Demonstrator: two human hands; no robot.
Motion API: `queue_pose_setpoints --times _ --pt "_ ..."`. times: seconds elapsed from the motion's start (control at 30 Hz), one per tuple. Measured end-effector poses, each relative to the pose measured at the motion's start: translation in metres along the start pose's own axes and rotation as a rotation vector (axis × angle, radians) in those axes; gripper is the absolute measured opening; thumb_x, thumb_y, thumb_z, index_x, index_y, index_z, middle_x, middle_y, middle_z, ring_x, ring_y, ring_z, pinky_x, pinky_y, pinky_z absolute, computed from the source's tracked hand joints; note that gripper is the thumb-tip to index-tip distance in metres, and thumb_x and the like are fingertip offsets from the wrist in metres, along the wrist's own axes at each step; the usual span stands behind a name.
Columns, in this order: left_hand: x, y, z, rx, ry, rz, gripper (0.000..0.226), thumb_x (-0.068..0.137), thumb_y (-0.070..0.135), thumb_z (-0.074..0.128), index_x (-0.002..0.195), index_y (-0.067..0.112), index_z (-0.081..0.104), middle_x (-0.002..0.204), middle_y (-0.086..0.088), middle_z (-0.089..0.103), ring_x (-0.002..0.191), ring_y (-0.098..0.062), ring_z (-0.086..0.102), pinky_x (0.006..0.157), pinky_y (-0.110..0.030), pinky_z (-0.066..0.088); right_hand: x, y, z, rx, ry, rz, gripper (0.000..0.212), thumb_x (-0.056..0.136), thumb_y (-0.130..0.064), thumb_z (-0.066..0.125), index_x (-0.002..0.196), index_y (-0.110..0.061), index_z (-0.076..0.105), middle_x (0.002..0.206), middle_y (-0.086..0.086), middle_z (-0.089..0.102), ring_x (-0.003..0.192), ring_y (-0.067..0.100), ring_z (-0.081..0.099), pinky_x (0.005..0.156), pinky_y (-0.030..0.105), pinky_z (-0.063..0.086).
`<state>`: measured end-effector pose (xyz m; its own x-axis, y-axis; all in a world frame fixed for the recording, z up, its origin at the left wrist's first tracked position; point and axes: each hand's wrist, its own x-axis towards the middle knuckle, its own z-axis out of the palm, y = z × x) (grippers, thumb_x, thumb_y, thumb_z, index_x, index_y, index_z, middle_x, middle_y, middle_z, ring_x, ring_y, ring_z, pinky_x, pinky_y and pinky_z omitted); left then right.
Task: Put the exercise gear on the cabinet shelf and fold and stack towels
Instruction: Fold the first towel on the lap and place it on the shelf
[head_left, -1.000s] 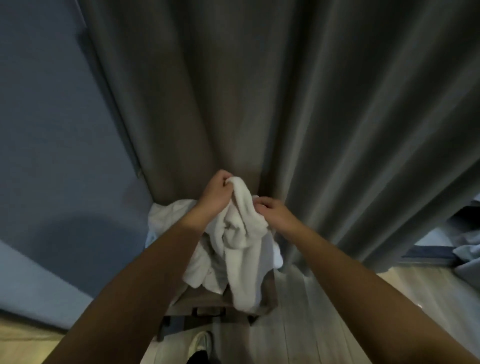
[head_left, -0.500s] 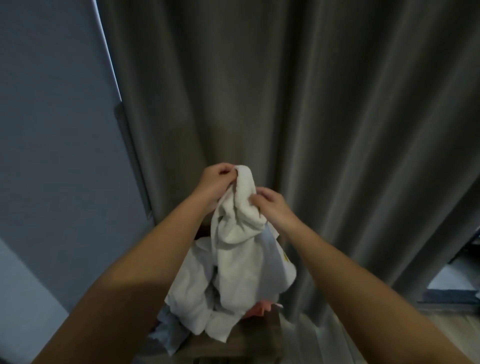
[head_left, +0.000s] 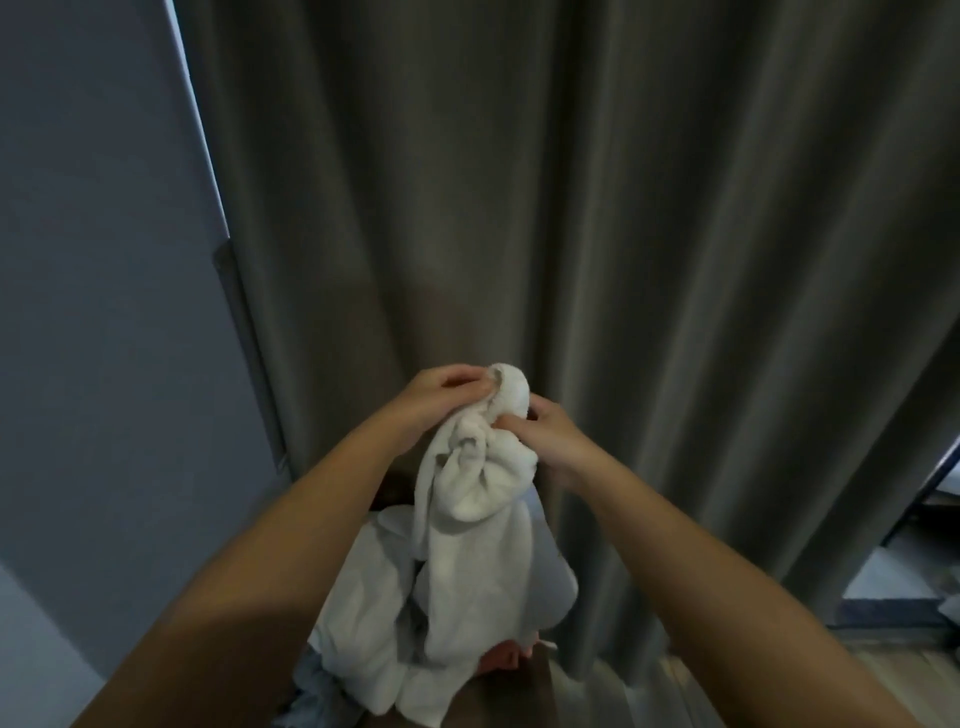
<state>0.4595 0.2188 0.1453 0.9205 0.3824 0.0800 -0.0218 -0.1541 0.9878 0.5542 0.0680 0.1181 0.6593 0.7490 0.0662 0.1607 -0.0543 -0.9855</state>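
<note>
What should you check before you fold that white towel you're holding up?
1. Left hand grips the white towel near its top: ok.
2. Right hand pinches the towel just below: ok.
3. Towel opened out, with a corner in each hand: not ok, it hangs bunched and twisted.
4. Towel's lower end free of the white pile underneath: cannot tell, they overlap.
5. Room to shake it open: cannot tell, the curtain hangs just behind.
6. Flat place to fold on: cannot tell, none in view.
</note>
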Motion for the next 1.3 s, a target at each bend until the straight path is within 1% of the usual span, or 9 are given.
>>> queue_pose_setpoints --times 0.17,0.27,0.33,0.47,0.63,0.73,0.9,1.1,1.3 --pt "-0.002 -0.049 0.003 -0.207 -0.164 -0.057 0.059 0.074 0.044 0.079 0.125 0.023 0.058 0.119 0.0 0.068 0.109 -0.012 0.064 0.086 -0.027 0.052 0.002 -0.035 -0.05 0.038 0.031 -0.068 0.019 0.085 -0.004 0.06 0.099 -0.014 0.069 0.09 0.003 0.073 0.086 0.016 0.07 0.069 0.028 0.056" --pt "0.008 -0.059 0.016 -0.003 -0.272 -0.07 0.089 0.06 0.049 0.087 0.136 0.029 0.044 0.132 0.008 0.059 0.12 -0.008 0.057 0.101 -0.031 0.047 0.002 -0.061 -0.075 0.007 0.003 -0.083 0.019 0.085 -0.003 0.057 0.092 -0.016 0.069 0.081 0.0 0.072 0.079 0.014 0.069 0.064 0.024 0.054" --pt "0.019 -0.059 0.026 0.125 -0.287 -0.065 0.094 0.062 0.041 0.089 0.141 0.032 0.038 0.132 0.014 0.057 0.118 -0.002 0.056 0.097 -0.023 0.048 0.0 -0.074 -0.089 -0.051 0.0 -0.093 0.017 0.081 -0.008 0.058 0.091 -0.016 0.069 0.081 0.0 0.071 0.079 0.014 0.068 0.065 0.026 0.054" --pt "0.04 -0.074 0.032 0.378 -0.199 -0.125 0.066 0.076 0.028 0.08 0.134 0.021 0.047 0.127 0.004 0.057 0.112 -0.013 0.057 0.093 -0.028 0.048 -0.009 -0.09 -0.118 -0.054 0.093 -0.135 0.017 0.082 -0.016 0.062 0.098 -0.017 0.07 0.093 0.006 0.073 0.088 0.021 0.071 0.072 0.031 0.057" --pt "0.047 -0.058 0.04 0.319 0.217 0.027 0.018 0.083 0.006 0.069 0.091 0.01 0.054 0.082 -0.001 0.058 0.079 -0.017 0.055 0.055 -0.01 0.04 -0.02 -0.084 -0.142 -0.064 0.246 -0.118 0.018 0.086 -0.019 0.061 0.102 -0.015 0.068 0.094 0.007 0.073 0.086 0.021 0.072 0.065 0.027 0.056" --pt "0.05 -0.02 0.034 0.247 0.402 0.158 0.015 0.083 -0.006 0.058 0.087 0.006 0.051 0.069 0.002 0.052 0.063 -0.009 0.049 0.045 -0.006 0.037 -0.022 -0.08 -0.149 -0.07 0.277 -0.089 0.02 0.088 -0.015 0.057 0.105 -0.007 0.065 0.098 0.013 0.07 0.086 0.023 0.069 0.066 0.029 0.055" --pt "0.054 0.054 0.014 0.32 0.514 0.357 0.022 0.08 -0.004 0.055 0.093 0.014 0.053 0.076 0.012 0.052 0.068 0.004 0.046 0.051 0.0 0.035 -0.021 -0.076 -0.143 -0.036 0.252 -0.05 0.023 0.087 -0.017 0.059 0.108 -0.009 0.065 0.1 0.013 0.07 0.091 0.025 0.069 0.073 0.035 0.056" --pt "0.035 0.106 -0.004 0.33 0.556 0.493 0.026 0.084 0.003 0.056 0.081 0.028 0.051 0.079 0.013 0.055 0.07 0.001 0.052 0.053 -0.001 0.039 -0.009 -0.088 -0.122 0.083 0.27 -0.092 0.008 0.085 -0.021 0.063 0.091 -0.02 0.068 0.073 -0.003 0.074 0.068 0.011 0.072 0.051 0.021 0.052" --pt "0.005 0.133 -0.019 0.315 0.603 0.529 0.017 0.084 -0.001 0.055 0.094 0.012 0.056 0.083 0.006 0.057 0.074 -0.004 0.054 0.054 -0.004 0.043 -0.004 -0.111 -0.098 0.116 0.143 -0.191 0.009 0.083 -0.024 0.067 0.09 -0.02 0.071 0.089 0.007 0.074 0.084 0.02 0.073 0.063 0.026 0.055"
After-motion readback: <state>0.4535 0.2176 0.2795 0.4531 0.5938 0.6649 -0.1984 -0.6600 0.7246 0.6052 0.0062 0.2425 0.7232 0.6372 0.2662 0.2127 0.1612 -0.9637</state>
